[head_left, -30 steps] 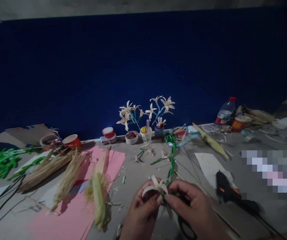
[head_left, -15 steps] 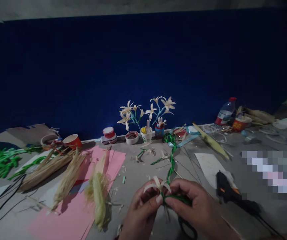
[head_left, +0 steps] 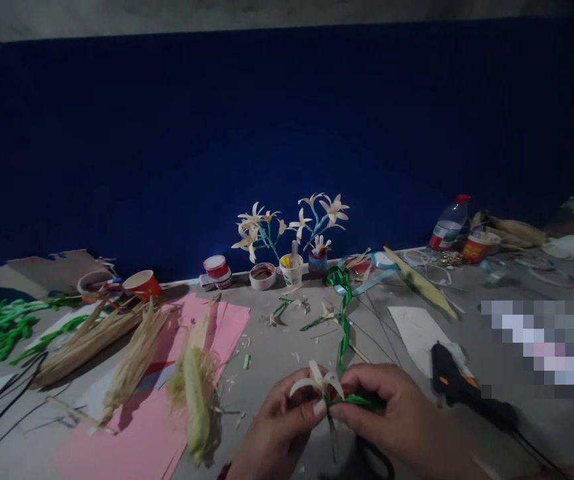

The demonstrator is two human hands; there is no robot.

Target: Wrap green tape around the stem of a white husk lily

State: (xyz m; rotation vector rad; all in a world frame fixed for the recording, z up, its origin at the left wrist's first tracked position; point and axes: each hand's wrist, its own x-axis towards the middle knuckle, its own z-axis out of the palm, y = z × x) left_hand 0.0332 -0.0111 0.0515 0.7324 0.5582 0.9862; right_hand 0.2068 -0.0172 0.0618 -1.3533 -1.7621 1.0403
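My left hand [head_left: 279, 430] pinches the base of a small cream husk flower [head_left: 317, 382] at the near edge of the grey table [head_left: 277, 340]. My right hand [head_left: 399, 420] is closed beside it, fingers pressed on a green ribbon [head_left: 343, 320] that wraps the flower's stem and trails away up the table. Both hands touch at the fingertips just under the petals. The stem below is mostly hidden by my fingers.
A black glue gun [head_left: 454, 380] lies right of my hands. Pink paper [head_left: 167, 400], a corn cob [head_left: 194, 393] and dry husks [head_left: 97, 333] lie to the left. Finished husk flowers [head_left: 291, 223], small cups [head_left: 291, 269] and a water bottle [head_left: 449, 223] stand by the blue wall.
Both hands have sunk slightly toward me with the flower. The green ribbon now shows wound at the flower's base between my fingers.
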